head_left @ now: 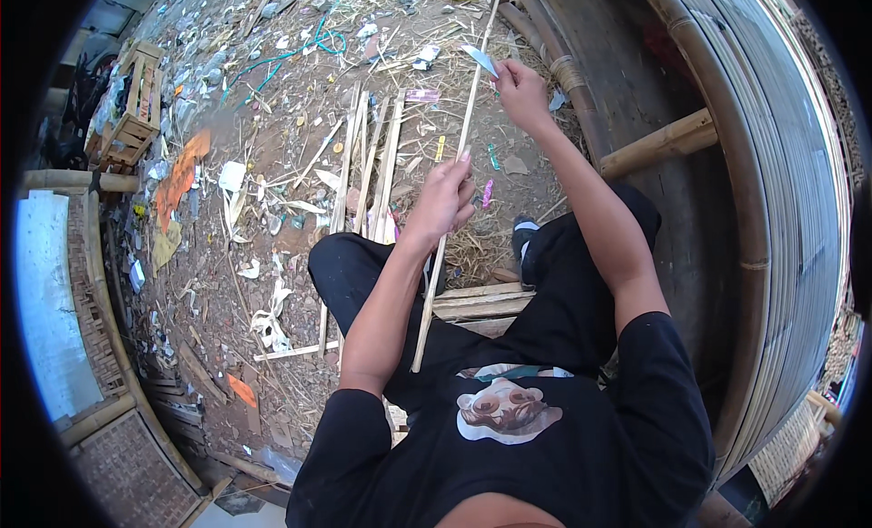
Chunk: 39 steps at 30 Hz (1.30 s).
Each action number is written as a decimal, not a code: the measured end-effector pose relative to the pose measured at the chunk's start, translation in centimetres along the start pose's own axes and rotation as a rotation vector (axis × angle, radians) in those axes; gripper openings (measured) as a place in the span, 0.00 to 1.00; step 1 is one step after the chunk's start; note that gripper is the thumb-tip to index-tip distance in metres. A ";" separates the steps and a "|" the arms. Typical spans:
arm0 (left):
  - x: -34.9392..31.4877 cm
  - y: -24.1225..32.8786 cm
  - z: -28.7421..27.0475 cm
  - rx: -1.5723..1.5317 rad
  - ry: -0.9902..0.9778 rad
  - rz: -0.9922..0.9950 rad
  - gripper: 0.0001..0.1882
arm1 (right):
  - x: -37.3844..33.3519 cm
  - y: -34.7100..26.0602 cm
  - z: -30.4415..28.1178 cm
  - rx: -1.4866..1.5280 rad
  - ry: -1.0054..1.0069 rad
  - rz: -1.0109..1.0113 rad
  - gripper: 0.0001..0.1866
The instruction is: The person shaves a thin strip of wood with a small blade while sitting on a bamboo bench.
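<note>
My left hand (440, 199) is closed round a long, thin bamboo strip (469, 119). The strip slants from my lap up past the top of the view. Farther out, my right hand (525, 96) grips a knife (480, 59), its pale blade lying across the strip. The knife's handle is mostly hidden in my fingers. Several more split bamboo strips (389, 160) lie on the ground just left of my left hand, their near ends behind my knee. Bamboo pieces (486, 302) also lie between my legs.
A bamboo-framed bench (747, 210) runs along my right side. Litter and shavings cover the dirt ground (291, 174). A wooden crate (138, 106) stands at the far left, near an orange scrap (182, 174) and a teal cord (295, 51). Woven bamboo panels (127, 460) line the near left.
</note>
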<state>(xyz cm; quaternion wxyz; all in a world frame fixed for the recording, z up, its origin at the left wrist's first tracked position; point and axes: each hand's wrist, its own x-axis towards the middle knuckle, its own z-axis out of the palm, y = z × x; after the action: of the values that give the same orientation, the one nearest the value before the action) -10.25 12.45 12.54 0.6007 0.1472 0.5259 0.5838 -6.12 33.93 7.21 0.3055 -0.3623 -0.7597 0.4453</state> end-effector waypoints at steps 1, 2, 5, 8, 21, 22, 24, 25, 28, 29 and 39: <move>-0.1 0.0 0.1 -0.001 -0.003 -0.001 0.17 | 0.2 0.4 0.1 0.034 0.038 0.010 0.12; -0.1 0.1 0.3 -0.007 -0.032 -0.006 0.17 | 0.4 0.7 0.0 0.068 0.076 0.019 0.12; -0.3 0.0 0.3 -0.006 -0.060 -0.008 0.18 | 0.9 0.9 -0.6 0.073 0.030 0.024 0.11; -0.5 -0.3 0.1 -0.006 -0.063 -0.012 0.18 | 0.6 1.3 -0.1 0.003 -0.053 0.013 0.12; -0.6 -0.6 -1.0 0.003 -0.039 -0.031 0.19 | -1.2 0.3 -1.5 0.512 -0.588 0.297 0.13; -0.5 -0.5 -1.1 0.004 -0.040 -0.030 0.19 | -1.3 -0.6 -2.0 0.567 -0.625 0.320 0.13; -0.5 -0.5 -1.2 0.020 -0.011 -0.013 0.18 | -1.8 -2.5 -3.2 0.623 -0.667 0.350 0.13; -0.3 -0.4 -1.2 0.018 -0.006 -0.014 0.18 | -2.2 -3.8 -3.9 0.593 -0.830 0.293 0.13; 0.3 -0.2 -1.0 0.042 -0.013 0.025 0.18 | -2.8 -4.1 -4.5 0.398 -0.816 0.144 0.14; 0.3 -0.1 -0.8 0.035 -0.019 0.005 0.17 | -2.8 -3.9 -4.8 0.235 -0.632 0.057 0.15; 1.0 -0.4 -0.9 -0.075 -0.034 -0.039 0.17 | -4.6 -2.5 -2.5 -0.116 -0.432 -0.175 0.13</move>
<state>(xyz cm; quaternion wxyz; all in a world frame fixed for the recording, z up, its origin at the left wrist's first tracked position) -11.01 12.84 11.42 0.6260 0.1241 0.4962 0.5887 -2.34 30.41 9.79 0.1517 -0.2084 -0.8603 0.4399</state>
